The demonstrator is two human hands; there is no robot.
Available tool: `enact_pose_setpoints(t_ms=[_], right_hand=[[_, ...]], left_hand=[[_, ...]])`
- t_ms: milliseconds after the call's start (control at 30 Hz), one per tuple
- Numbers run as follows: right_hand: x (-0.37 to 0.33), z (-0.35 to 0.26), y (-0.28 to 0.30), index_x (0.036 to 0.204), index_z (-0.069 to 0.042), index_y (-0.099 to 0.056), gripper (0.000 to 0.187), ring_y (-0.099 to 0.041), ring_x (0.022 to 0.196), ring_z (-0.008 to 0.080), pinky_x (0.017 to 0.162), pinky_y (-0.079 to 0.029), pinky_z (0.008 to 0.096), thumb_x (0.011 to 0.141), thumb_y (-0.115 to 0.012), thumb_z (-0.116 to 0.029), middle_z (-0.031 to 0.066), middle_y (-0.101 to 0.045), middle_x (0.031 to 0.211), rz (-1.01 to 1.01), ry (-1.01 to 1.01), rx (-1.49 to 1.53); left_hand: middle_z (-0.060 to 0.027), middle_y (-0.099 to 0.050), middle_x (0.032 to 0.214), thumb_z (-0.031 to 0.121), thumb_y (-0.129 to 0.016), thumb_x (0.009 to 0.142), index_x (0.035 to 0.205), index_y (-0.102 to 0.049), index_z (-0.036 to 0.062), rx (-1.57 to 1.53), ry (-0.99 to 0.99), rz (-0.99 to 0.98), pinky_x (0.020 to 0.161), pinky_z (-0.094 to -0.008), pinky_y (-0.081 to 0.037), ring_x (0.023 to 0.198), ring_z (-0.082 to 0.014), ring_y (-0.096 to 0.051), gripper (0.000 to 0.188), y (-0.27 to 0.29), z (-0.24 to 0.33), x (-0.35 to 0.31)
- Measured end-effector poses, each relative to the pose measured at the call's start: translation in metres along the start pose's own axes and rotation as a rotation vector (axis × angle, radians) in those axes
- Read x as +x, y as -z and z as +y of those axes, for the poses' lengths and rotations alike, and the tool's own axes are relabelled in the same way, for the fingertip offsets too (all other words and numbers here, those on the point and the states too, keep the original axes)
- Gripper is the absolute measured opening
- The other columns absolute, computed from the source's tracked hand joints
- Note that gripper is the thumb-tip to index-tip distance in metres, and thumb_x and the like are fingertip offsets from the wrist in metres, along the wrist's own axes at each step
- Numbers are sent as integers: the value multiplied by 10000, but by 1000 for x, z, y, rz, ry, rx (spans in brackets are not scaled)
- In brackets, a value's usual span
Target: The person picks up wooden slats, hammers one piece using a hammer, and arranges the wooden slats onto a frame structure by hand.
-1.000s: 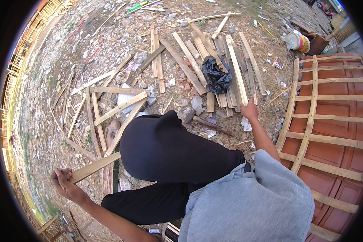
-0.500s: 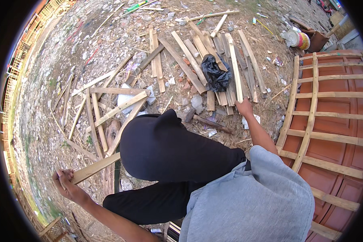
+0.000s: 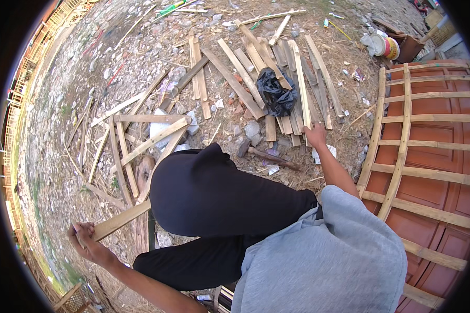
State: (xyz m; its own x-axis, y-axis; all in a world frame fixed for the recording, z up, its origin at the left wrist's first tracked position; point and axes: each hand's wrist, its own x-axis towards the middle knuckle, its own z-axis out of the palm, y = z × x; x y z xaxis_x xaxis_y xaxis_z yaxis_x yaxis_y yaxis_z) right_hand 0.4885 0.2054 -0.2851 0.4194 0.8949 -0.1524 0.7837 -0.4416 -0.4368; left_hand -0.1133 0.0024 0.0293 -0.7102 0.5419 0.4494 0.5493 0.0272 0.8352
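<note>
My left hand [image 3: 91, 245], out at the lower left, is closed on the end of a wooden slat [image 3: 122, 219]. That slat runs up to my bent knee, which hides its far end. My right hand [image 3: 315, 136] reaches forward, its fingers gripping the near end of a pale, narrow wooden strip [image 3: 301, 81]. The strip lies over a loose pile of greyer slats [image 3: 321, 91]. Left of it, a crumpled black plastic bag [image 3: 277, 94] rests on the pile. A hammer [image 3: 271, 157] with a wooden handle lies on the ground between the pile and my leg.
On the right, a lattice of bamboo strips [image 3: 402, 135] covers a reddish-brown panelled door [image 3: 438, 156]. Crossed slats [image 3: 151, 141] lie over a log [image 3: 143, 208] and white chunks to the left. A white bucket [image 3: 386, 47] lies at the far right. Stones and straw litter the ground.
The view has shifted slightly. Both hands keep nearly the same places, each still on its piece of wood.
</note>
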Motion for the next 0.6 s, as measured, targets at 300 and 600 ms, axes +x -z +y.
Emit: enact_pose_setpoints(t_ms=[300,600], right_hand=[[35,28,25,1232,46,-509,546,-426,1203,448,1012,-384,495,841,-613,-320,295,-495,1247,251,-147,-133],[66,27,32,1278,50,-497,716,-566,1126,426,970,-450,455,715,-719,-332,295,-585,1193,23,-335,-90]], left_hand=[[-26,-499,765,230,-519,996,976,-549,46,0,0,19,702,-265,-394,721,-109,-428,188,-1,-1,0],[-20,-495,741,229,-518,998,988,-552,45,-19,-14,-2,700,-266,-392,705,-105,-422,187,-3,-3,0]])
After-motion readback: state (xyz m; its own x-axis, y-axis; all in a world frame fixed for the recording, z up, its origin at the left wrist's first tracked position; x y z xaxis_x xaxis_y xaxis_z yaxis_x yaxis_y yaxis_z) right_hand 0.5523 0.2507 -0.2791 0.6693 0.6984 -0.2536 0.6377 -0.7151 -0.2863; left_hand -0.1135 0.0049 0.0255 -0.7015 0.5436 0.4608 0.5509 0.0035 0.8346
